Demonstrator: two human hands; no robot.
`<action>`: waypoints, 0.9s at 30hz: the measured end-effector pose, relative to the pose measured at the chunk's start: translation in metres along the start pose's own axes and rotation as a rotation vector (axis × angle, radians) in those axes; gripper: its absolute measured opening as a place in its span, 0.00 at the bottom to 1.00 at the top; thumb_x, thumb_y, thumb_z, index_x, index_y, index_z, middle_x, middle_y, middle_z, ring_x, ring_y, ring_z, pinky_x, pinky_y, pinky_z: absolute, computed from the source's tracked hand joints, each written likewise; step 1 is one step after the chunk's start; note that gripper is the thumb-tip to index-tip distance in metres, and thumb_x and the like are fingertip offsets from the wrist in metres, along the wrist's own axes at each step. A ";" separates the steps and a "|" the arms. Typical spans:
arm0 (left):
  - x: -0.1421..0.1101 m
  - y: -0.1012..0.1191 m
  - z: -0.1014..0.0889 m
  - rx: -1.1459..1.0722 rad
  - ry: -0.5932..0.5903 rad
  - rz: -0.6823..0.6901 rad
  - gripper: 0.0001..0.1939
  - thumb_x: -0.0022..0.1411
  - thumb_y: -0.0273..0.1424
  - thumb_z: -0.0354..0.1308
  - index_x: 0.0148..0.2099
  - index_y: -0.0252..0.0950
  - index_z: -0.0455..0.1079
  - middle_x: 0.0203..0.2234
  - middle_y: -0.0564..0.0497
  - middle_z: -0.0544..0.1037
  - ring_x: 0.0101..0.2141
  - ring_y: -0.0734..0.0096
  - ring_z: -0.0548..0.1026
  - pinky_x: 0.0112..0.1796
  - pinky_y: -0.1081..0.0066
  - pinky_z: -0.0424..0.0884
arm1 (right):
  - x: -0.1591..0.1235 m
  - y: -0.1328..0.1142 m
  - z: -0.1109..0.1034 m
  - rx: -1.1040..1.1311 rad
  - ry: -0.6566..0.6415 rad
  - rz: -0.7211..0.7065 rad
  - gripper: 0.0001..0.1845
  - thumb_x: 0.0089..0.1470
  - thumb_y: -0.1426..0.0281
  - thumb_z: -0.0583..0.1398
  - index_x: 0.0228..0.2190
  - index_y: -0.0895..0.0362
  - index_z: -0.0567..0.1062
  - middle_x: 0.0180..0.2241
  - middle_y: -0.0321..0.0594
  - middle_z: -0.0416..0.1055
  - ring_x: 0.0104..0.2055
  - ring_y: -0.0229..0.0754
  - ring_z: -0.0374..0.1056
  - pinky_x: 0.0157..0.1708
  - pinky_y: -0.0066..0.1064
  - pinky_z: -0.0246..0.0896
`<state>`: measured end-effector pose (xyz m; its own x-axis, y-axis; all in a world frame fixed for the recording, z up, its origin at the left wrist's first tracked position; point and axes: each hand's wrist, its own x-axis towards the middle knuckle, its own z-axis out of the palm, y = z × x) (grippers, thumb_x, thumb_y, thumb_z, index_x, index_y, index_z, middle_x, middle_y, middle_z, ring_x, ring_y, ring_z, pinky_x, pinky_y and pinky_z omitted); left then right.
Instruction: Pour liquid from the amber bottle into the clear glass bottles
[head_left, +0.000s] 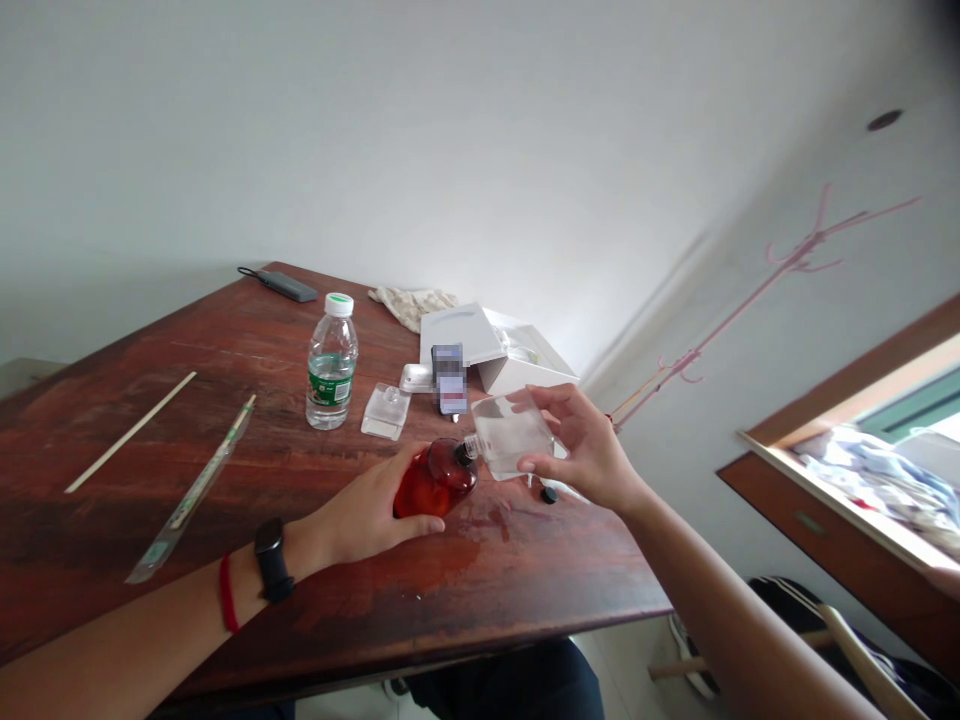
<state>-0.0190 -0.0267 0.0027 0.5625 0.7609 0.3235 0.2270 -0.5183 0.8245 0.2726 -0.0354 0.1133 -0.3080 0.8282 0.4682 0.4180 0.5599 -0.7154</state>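
Note:
My left hand is wrapped round a red bottle that lies tilted just above the wooden table, its neck pointing right. My right hand grips a clear square bottle by its edges, tipped so its mouth meets the red bottle's neck. A small black cap lies on the table under my right hand. A second clear square bottle rests flat a little further back.
A water bottle with a white cap and green label stands mid-table. A white open box, a cloth, a dark flat case, a loose chopstick and a wrapped pair also lie there. The table's right edge is close by.

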 end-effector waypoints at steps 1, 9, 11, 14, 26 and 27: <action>0.000 0.000 0.000 -0.004 0.002 0.001 0.43 0.60 0.43 0.75 0.71 0.43 0.60 0.64 0.41 0.75 0.62 0.43 0.75 0.64 0.48 0.68 | 0.000 -0.001 0.000 -0.006 -0.003 -0.001 0.37 0.44 0.50 0.78 0.52 0.46 0.74 0.55 0.47 0.77 0.58 0.57 0.75 0.54 0.50 0.75; 0.000 0.002 -0.001 -0.032 -0.008 0.004 0.44 0.60 0.40 0.75 0.73 0.45 0.60 0.65 0.41 0.75 0.63 0.44 0.74 0.65 0.47 0.66 | 0.002 -0.005 -0.003 -0.064 -0.027 0.018 0.39 0.44 0.50 0.79 0.53 0.46 0.74 0.55 0.47 0.77 0.58 0.57 0.75 0.54 0.51 0.75; 0.000 0.002 -0.001 -0.040 -0.013 0.011 0.43 0.61 0.41 0.75 0.73 0.44 0.60 0.65 0.40 0.75 0.63 0.43 0.74 0.65 0.46 0.66 | 0.002 -0.006 -0.003 -0.069 -0.030 0.014 0.39 0.43 0.50 0.79 0.53 0.46 0.74 0.55 0.46 0.77 0.58 0.57 0.75 0.54 0.50 0.75; 0.001 0.002 -0.001 -0.053 -0.019 0.022 0.43 0.61 0.42 0.74 0.73 0.45 0.61 0.64 0.40 0.75 0.63 0.42 0.74 0.65 0.46 0.66 | 0.003 -0.007 -0.003 -0.080 -0.037 0.014 0.39 0.44 0.50 0.79 0.54 0.45 0.74 0.55 0.45 0.78 0.57 0.56 0.76 0.53 0.49 0.75; 0.000 0.001 -0.001 -0.076 -0.021 0.025 0.44 0.60 0.42 0.75 0.73 0.45 0.61 0.66 0.40 0.74 0.64 0.41 0.73 0.66 0.45 0.65 | 0.003 -0.009 -0.004 -0.126 -0.040 -0.003 0.36 0.45 0.52 0.79 0.53 0.45 0.76 0.54 0.43 0.78 0.56 0.55 0.76 0.54 0.49 0.75; 0.000 0.001 -0.001 -0.079 -0.020 0.025 0.44 0.60 0.42 0.74 0.73 0.44 0.61 0.66 0.40 0.74 0.64 0.41 0.73 0.66 0.45 0.65 | 0.004 -0.009 -0.004 -0.122 -0.044 -0.003 0.36 0.45 0.52 0.79 0.53 0.45 0.76 0.54 0.43 0.78 0.56 0.54 0.76 0.54 0.49 0.75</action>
<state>-0.0195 -0.0265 0.0039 0.5831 0.7397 0.3359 0.1499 -0.5043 0.8504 0.2713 -0.0372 0.1235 -0.3457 0.8259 0.4454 0.5172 0.5638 -0.6440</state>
